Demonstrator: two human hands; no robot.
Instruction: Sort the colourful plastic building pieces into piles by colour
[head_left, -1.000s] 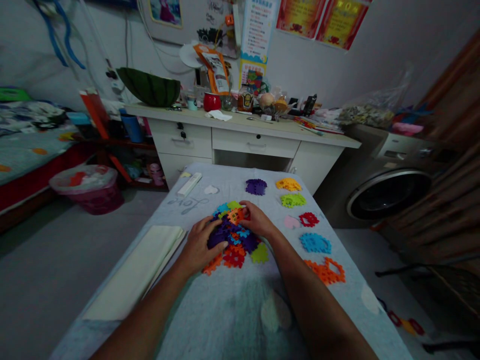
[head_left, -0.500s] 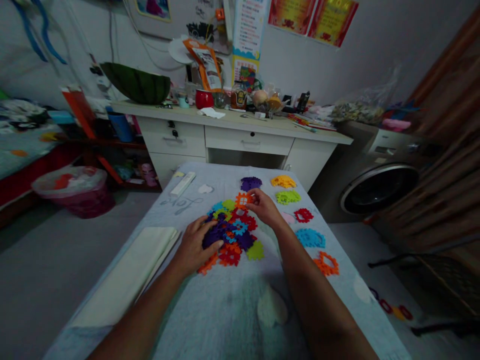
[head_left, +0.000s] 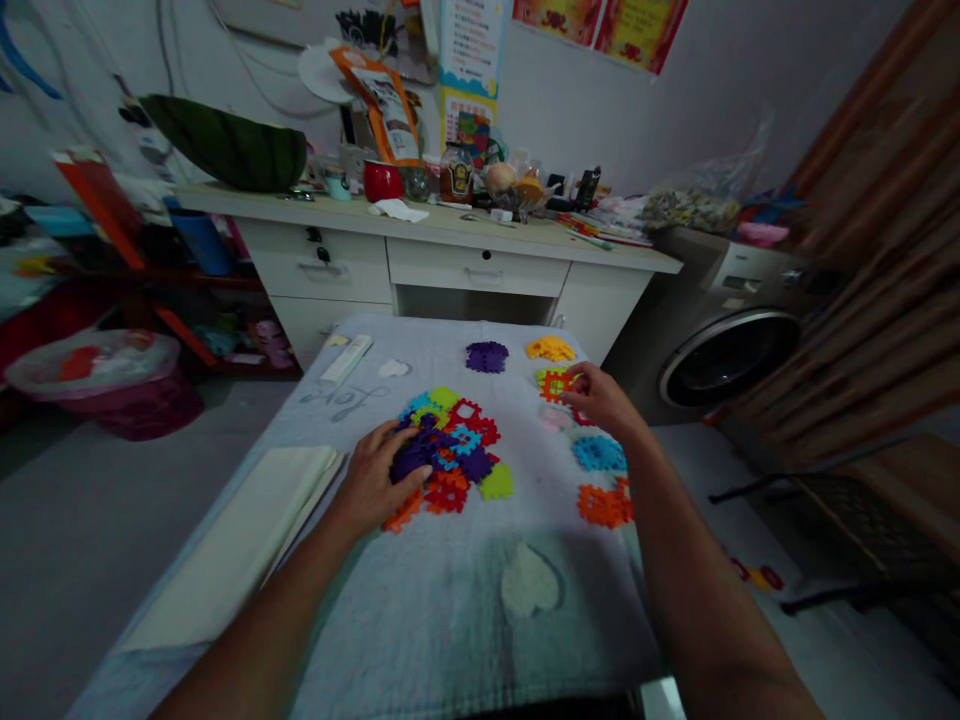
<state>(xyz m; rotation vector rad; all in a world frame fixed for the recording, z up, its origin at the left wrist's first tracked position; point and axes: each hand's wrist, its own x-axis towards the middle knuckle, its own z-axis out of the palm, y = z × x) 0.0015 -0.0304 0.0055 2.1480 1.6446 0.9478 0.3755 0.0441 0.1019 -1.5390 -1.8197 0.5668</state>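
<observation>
Mixed pile of notched interlocking plastic pieces [head_left: 465, 440], the landmark: purple, red, blue, orange and lime, heaped on the cloth-covered desk [head_left: 420, 600].

Left hand [head_left: 382, 475]: resting on the pile's left side, fingers spread wide, over purple pieces.

Right hand [head_left: 596, 395]: right of the pile and farther back, fingers pinched narrow on one orange windowed piece [head_left: 555, 386]. This piece overlaps the lime group [head_left: 541, 378] in view; contact between them cannot be told.

Sorted groups, by colour:
- Purple group [head_left: 486, 357]: behind the pile, slightly right.
- Yellow group [head_left: 551, 348]: behind and right of the pile.
- Red group: right of the pile, mostly hidden by the right hand.
- Blue group [head_left: 600, 453]: right of the pile.
- Orange group [head_left: 604, 505]: right of the pile and nearer, partly covered by the forearm.

Folded cream sheet [head_left: 232, 550]: left of the pile, nearer.

White bar-shaped object [head_left: 349, 358]: left of the pile, behind.
</observation>
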